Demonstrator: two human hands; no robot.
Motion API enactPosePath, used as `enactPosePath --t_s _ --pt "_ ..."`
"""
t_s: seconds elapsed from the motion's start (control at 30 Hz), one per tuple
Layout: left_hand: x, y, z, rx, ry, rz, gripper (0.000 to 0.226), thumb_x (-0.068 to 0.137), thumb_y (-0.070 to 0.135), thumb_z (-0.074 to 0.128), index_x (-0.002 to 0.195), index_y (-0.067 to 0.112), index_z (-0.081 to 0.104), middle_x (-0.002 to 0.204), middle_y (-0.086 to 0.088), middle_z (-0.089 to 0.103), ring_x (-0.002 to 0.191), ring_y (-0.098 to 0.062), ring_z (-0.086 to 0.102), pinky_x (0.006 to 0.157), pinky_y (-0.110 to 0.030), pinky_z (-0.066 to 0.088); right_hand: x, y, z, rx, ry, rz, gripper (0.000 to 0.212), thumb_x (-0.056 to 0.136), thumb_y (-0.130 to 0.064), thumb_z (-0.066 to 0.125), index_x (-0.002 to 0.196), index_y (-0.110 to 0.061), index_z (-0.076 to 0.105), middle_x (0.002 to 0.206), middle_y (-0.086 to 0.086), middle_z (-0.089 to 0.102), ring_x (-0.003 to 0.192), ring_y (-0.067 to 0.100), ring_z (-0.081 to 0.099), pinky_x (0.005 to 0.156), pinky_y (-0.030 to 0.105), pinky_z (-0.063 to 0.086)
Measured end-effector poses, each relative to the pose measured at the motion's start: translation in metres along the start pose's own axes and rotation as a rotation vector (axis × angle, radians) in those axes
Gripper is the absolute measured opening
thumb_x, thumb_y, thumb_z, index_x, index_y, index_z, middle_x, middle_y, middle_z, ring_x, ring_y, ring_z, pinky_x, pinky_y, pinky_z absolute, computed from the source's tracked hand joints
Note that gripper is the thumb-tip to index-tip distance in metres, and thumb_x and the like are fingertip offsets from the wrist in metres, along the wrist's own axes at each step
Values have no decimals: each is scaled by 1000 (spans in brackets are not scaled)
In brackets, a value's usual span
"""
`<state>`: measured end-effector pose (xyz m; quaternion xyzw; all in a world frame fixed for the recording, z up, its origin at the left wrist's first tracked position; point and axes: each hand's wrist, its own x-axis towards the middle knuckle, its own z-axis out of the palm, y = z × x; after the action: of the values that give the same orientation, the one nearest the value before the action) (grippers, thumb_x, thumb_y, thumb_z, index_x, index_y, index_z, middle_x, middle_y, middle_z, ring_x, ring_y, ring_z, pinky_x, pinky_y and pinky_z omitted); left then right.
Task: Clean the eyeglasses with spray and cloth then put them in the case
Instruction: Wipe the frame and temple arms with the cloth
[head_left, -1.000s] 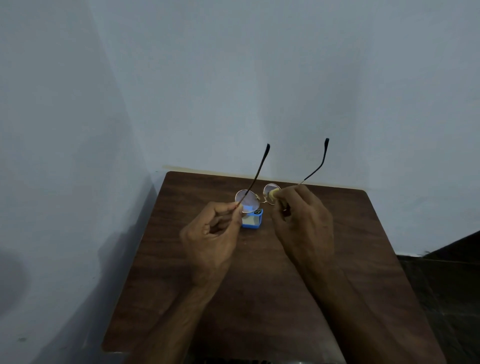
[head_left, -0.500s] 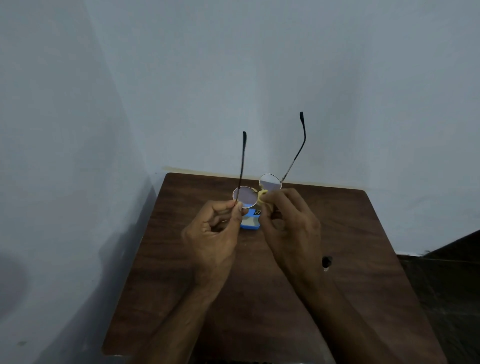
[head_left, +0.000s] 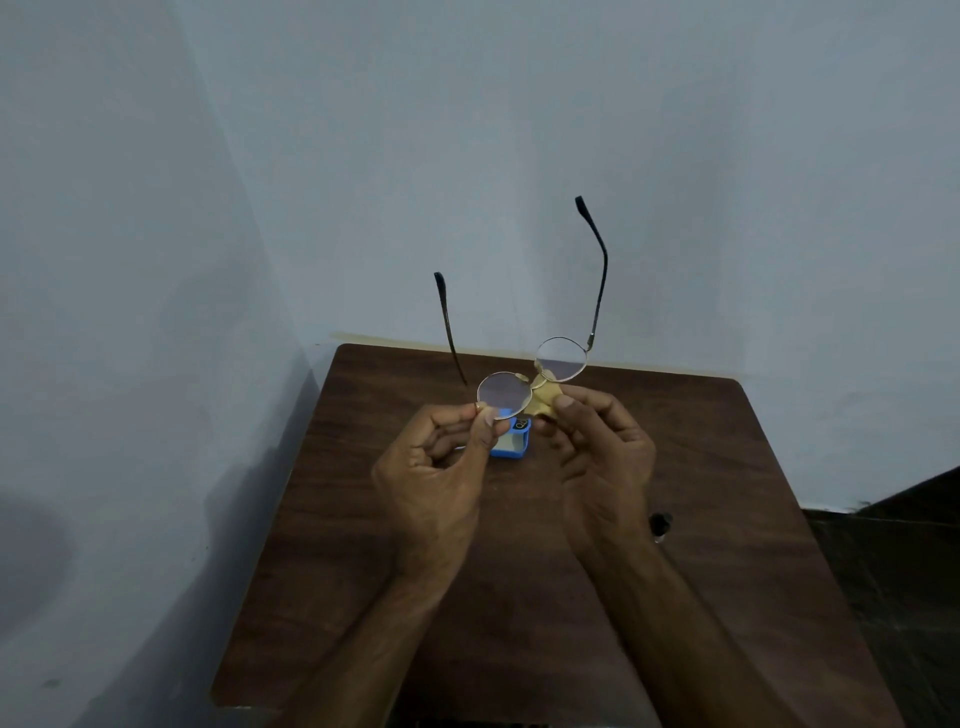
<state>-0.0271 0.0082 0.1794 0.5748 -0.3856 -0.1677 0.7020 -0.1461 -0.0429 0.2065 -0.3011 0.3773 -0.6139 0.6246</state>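
Observation:
Round thin-rimmed eyeglasses (head_left: 503, 394) are held up over the brown table (head_left: 727, 467), their dark temple arms pointing up toward the wall. My left hand (head_left: 431, 467) pinches the outer rim of the left lens. My right hand (head_left: 602, 457) pinches a small yellow cloth (head_left: 543, 402) against the bridge, just below the right lens. A small blue box (head_left: 511, 448) lies on the table behind my hands, partly hidden by them.
A small dark object (head_left: 661, 524) lies on the table just right of my right wrist. The table stands in a corner, with pale walls at the back and left. Dark floor shows on the right.
The glasses have turned so the temple arms stand more upright and the right lens is raised. My right hand has slid the cloth from the right lens toward the bridge.

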Motion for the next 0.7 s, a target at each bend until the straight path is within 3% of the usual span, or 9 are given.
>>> enactPosePath --t_s 0.23,0.33,0.57,0.7 --pt "2 -2 0 43 -5 27 19 87 17 81 101 4 76 94 -3 82 88 -10 80 75 -28 66 -2 -1 1 -83 -100 -28 10 78 -11 76 88 -8 77 92 14 78 80 21 75 67 26 62" --pt "2 -2 -1 63 -13 35 17 86 13 83 101 7 77 95 1 81 90 -6 79 75 -22 64 5 -6 1 5 -67 13 12 80 -7 74 91 -3 73 88 13 78 76 19 75 65 26 62" --pt "2 -1 -2 41 -24 50 17 86 10 84 100 4 76 93 2 81 88 -7 79 75 -22 64 2 -5 3 59 -112 152 6 92 3 62 93 1 68 79 9 74 66 14 70 59 22 59" --pt "1 -1 -3 62 -23 63 16 86 9 84 100 5 77 94 1 81 89 -5 79 75 -23 64 9 -11 4 124 -84 160 8 84 -4 67 92 -2 67 80 6 72 68 13 67 60 22 58"
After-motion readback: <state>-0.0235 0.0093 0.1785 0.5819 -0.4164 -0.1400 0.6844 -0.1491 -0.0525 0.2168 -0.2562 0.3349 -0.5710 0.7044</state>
